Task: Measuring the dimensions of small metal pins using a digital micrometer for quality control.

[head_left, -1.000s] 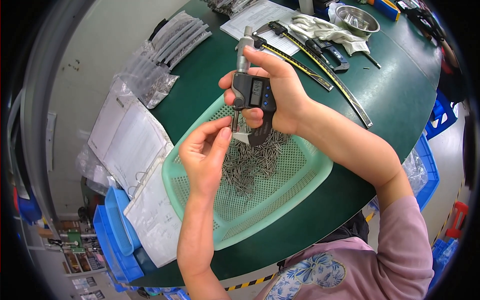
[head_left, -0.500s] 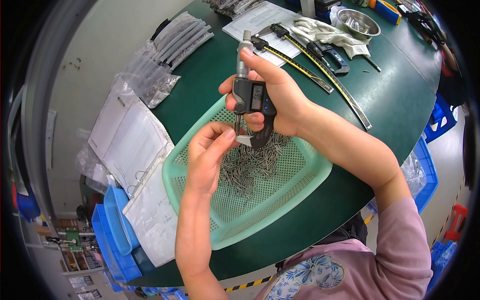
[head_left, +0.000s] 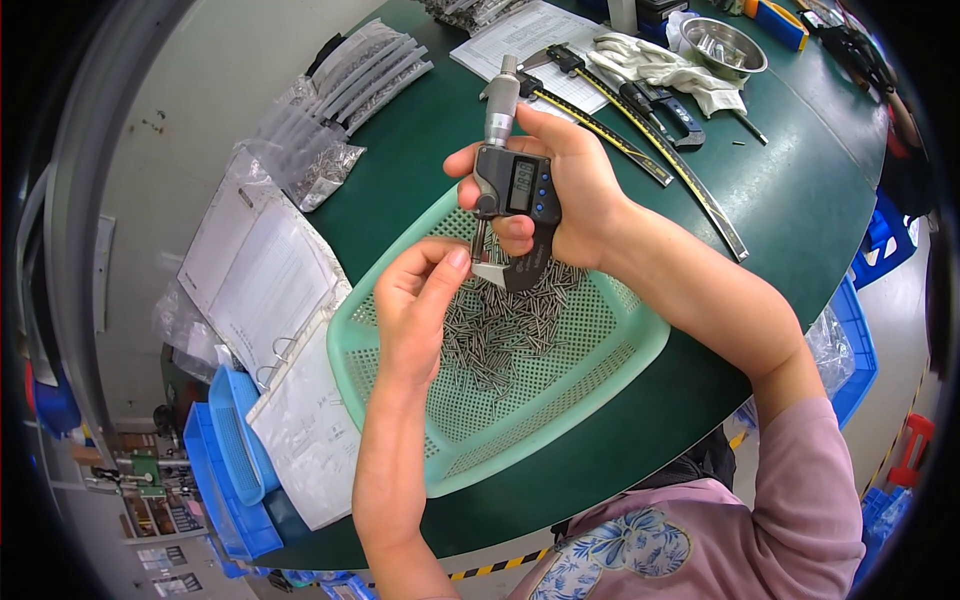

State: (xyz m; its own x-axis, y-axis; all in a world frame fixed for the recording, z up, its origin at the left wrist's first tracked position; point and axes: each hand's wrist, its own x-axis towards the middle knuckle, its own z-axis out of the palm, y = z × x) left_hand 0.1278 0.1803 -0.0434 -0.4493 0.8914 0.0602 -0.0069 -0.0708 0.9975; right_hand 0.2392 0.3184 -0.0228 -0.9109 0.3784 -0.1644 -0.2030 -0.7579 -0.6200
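Over the mint-green mesh basket point(head_left: 590, 350) of small metal pins point(head_left: 500, 335), the right hand point(head_left: 565, 190) grips a digital micrometer point(head_left: 512, 195) upright — at its seven o'clock, the left hand point(head_left: 420, 300) pinches a pin at the anvil.

We cannot see what our left hand point(head_left: 420, 300) pinches against the micrometer point(head_left: 512, 190); our fingertips cover it, so its grip stays unclear. Our right hand point(head_left: 565, 190) hides the micrometer's back and part of its frame. Beneath both hands, part of the pin heap in the green basket point(head_left: 600, 370) is covered. Beyond the basket, the bench point(head_left: 800, 190) runs out of view.
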